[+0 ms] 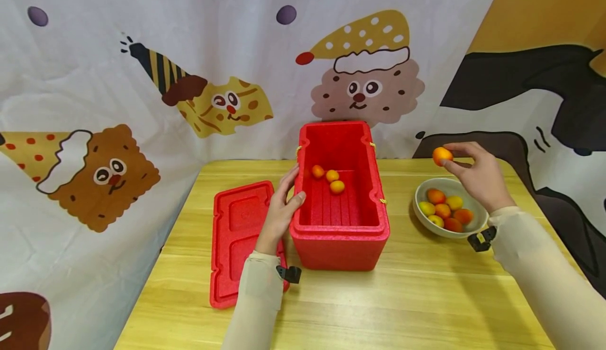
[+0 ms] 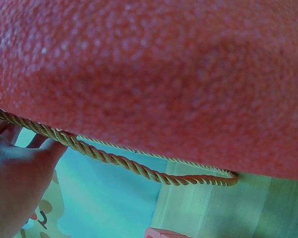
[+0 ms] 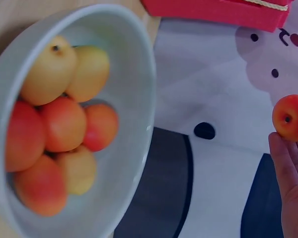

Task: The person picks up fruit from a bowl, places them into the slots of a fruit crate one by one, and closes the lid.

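Observation:
My right hand (image 1: 483, 173) holds an orange-red apricot (image 1: 442, 156) between thumb and fingers, above the back of a pale bowl (image 1: 421, 222). Several yellow and orange-red apricots (image 3: 63, 124) lie in that bowl, seen close in the right wrist view. At the table's middle stands a red foam box (image 1: 338, 255) without its lid, and three apricots (image 1: 337, 187) rest on its floor. My left hand (image 1: 280, 210) grips the box's left rim, thumb over the edge and fingers along the outer wall. Beside those fingers a twisted gold rope handle (image 2: 154, 174) hangs from the box.
The red lid (image 1: 236, 245) lies flat on the wooden table (image 1: 416, 297), left of the box and partly under my left forearm. A cloth printed with cartoon figures (image 1: 227, 13) hangs behind the table's back edge.

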Demonstrator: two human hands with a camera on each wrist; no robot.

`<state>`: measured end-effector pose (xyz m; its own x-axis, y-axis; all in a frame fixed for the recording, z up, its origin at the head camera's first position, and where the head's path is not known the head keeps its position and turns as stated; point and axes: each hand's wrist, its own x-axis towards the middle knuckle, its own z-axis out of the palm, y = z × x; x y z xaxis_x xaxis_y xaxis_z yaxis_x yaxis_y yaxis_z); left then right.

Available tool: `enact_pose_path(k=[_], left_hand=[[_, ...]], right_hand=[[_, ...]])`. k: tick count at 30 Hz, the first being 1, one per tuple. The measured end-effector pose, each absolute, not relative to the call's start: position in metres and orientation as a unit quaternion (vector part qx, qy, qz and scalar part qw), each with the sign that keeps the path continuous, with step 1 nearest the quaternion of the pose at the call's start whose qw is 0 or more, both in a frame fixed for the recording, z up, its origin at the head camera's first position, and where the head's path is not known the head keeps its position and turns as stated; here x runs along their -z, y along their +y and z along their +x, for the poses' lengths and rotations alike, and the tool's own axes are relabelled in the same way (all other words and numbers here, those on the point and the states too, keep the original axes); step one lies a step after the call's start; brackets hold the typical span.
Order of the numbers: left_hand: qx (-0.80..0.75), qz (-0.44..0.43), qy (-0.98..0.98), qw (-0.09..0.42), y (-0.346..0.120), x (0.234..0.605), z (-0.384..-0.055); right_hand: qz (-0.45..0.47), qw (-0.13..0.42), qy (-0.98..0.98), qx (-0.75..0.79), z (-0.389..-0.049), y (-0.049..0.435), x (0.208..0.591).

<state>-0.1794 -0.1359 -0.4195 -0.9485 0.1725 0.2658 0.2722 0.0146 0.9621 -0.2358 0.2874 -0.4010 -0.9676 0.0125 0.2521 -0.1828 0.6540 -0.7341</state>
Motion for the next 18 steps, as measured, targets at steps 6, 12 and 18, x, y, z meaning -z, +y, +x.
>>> enact_pose_path(k=[6,12,18], left_hand=[[0.685,-0.159,-0.71,0.048,-0.139,0.44,-0.19],[0.681,-0.159,-0.712,0.065,-0.138,0.445,-0.191],[0.682,-0.161,-0.711,0.062,-0.137,0.439,-0.189]], right_hand=[[0.041,0.121,-0.902,-0.412,-0.239,0.278,0.389],[0.036,0.119,-0.901,-0.415,-0.244,0.274,0.381],[0.048,0.128,-0.893,-0.428,-0.248,0.266,0.374]])
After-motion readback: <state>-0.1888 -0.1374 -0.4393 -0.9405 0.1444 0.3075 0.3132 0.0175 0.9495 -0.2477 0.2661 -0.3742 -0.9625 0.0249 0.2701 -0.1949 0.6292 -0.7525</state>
